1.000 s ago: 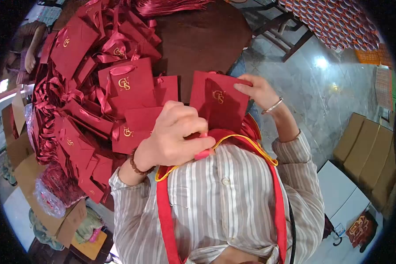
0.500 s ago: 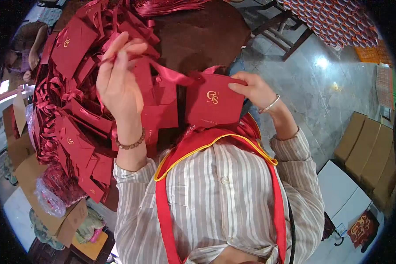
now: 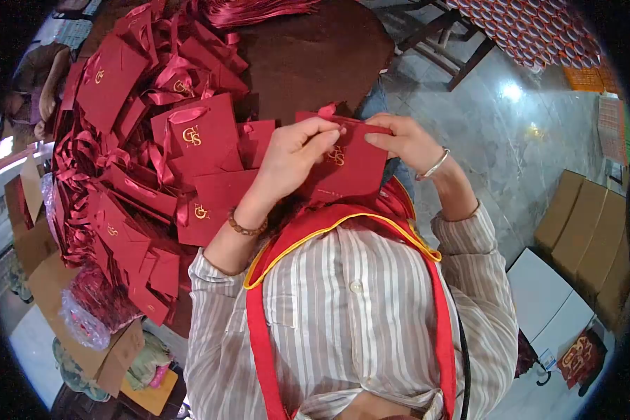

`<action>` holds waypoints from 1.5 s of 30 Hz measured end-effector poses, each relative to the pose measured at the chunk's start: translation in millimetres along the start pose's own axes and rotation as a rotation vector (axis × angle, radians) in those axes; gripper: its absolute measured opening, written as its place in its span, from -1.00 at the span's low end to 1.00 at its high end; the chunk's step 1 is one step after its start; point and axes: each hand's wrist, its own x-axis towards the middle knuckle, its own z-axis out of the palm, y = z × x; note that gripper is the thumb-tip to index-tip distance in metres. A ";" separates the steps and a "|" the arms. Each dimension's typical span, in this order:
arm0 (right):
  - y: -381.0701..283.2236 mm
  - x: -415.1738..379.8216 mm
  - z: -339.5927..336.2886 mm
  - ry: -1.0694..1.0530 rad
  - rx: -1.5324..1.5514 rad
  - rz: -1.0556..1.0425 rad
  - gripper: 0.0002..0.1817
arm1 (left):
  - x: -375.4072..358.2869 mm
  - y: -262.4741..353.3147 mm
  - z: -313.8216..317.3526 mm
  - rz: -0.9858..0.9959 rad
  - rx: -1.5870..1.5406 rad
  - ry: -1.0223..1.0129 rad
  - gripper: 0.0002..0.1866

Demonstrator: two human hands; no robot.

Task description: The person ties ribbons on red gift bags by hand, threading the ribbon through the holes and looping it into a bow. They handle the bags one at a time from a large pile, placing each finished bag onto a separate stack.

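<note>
A small dark-red paper gift bag [image 3: 353, 168] with gold lettering is in front of my chest. My right hand [image 3: 404, 143], with a silver bangle, grips its upper right corner between thumb and fingers. My left hand [image 3: 297, 155], with a beaded bracelet, is closed in a pinch at the bag's upper edge, over part of the lettering. The bag's red ribbon [image 3: 327, 110] shows as a short piece above the edge; the part at my left fingertips is mostly hidden.
Many similar red bags [image 3: 210, 129] with ribbons are heaped on the brown table [image 3: 315, 56] at the left. A bundle of red ribbons [image 3: 259, 10] lies at the back. Cardboard boxes [image 3: 584, 238] stand at the right. Another person's arm [image 3: 52, 84] shows at the far left.
My left hand has come down and right, from the raised, stretched ribbon to the bag's upper edge. The ribbon no longer stretches out to the left. My right hand keeps its grip.
</note>
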 end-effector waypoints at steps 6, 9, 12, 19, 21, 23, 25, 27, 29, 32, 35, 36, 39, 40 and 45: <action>-5.1 -1.2 4.0 0.032 -0.094 -0.093 -0.68 | -1.9 0.2 15.6 0.131 0.295 0.085 -0.82; 0.5 -0.7 4.6 0.061 -0.162 -0.156 -0.69 | -2.8 0.8 24.5 0.349 0.549 0.164 -0.86; -9.1 -4.5 6.8 0.085 -0.212 -0.175 -0.71 | -1.4 -3.8 28.7 0.430 0.638 0.196 -0.87; -15.2 -9.4 8.0 0.054 -0.227 -0.175 -0.75 | -4.6 2.7 30.4 0.370 0.726 0.131 -0.89; -15.6 -10.6 9.7 0.081 -0.223 -0.164 -0.76 | -4.2 3.7 30.2 0.321 0.726 0.117 -0.88; -17.0 -12.1 10.5 0.091 -0.235 -0.183 -0.76 | -3.4 5.8 29.2 0.270 0.726 0.104 -0.87; -19.3 -13.8 11.3 0.101 -0.248 -0.203 -0.77 | -2.3 8.9 27.4 0.257 0.615 0.065 -0.80; -21.2 -15.3 12.0 0.122 -0.305 -0.270 -0.78 | -1.9 9.9 24.7 0.220 0.584 0.046 -0.79; -21.7 -14.6 13.0 0.124 -0.292 -0.261 -0.78 | -1.7 9.7 24.2 0.182 0.552 0.027 -0.77; -21.1 -14.2 14.2 0.133 -0.271 -0.243 -0.79 | -1.4 9.0 26.0 0.192 0.558 0.062 -0.76; -22.2 -14.3 15.3 0.136 -0.252 -0.232 -0.80 | -3.1 7.8 29.6 0.238 0.560 0.122 -0.79; -22.8 -14.6 15.3 0.133 -0.242 -0.230 -0.80 | -3.6 7.1 30.3 0.259 0.559 0.143 -0.82; -24.0 -14.4 16.1 0.120 -0.211 -0.226 -0.80 | -2.5 2.9 33.8 0.292 0.541 0.183 -0.85; -24.3 -14.3 16.0 0.118 -0.211 -0.227 -0.80 | -2.1 1.1 34.5 0.303 0.527 0.203 -0.86; -19.4 -14.8 12.7 0.103 -0.237 -0.286 -0.80 | 0.5 -2.8 39.5 0.297 0.501 0.234 -0.87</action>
